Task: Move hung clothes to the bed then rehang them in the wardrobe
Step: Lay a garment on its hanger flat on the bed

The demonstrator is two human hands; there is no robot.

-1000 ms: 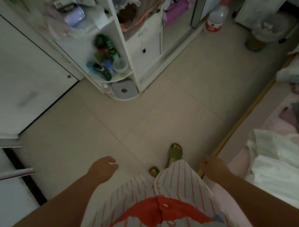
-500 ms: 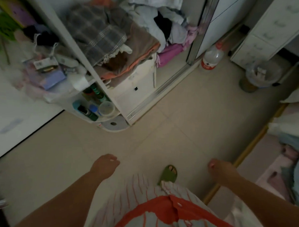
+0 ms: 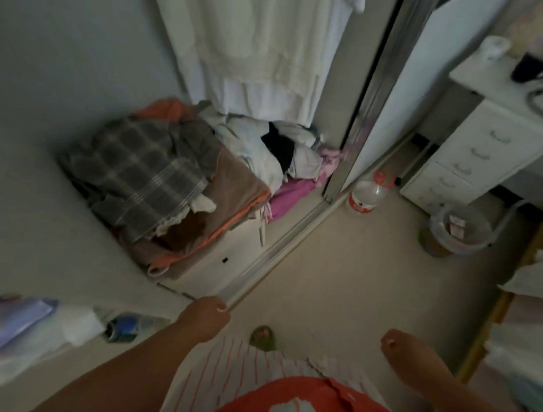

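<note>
The open wardrobe (image 3: pixel 330 88) fills the upper middle of the head view. White and cream garments (image 3: pixel 257 50) hang inside it. Below them lies a heap of folded clothes (image 3: pixel 150 177) with a grey plaid piece on top, plus pale and pink items to its right. My left hand (image 3: pixel 203 314) hangs low in front of the wardrobe's floor track, fingers loosely curled, holding nothing. My right hand (image 3: pixel 394 343) is at the lower right, also empty. The edge of the bed (image 3: pixel 529 291) with pale clothes on it shows at the far right.
The sliding mirrored door (image 3: pixel 392 85) stands at the wardrobe's right. A plastic bottle (image 3: pixel 367 192) and a bin (image 3: pixel 459 228) sit on the tiled floor. A white drawer unit (image 3: pixel 482 146) is at right. A corner shelf with bottles (image 3: pixel 123 327) is at lower left.
The view has swung up and right from the floor and corner shelf to the open wardrobe. Both hands stay low and empty; I have stepped closer.
</note>
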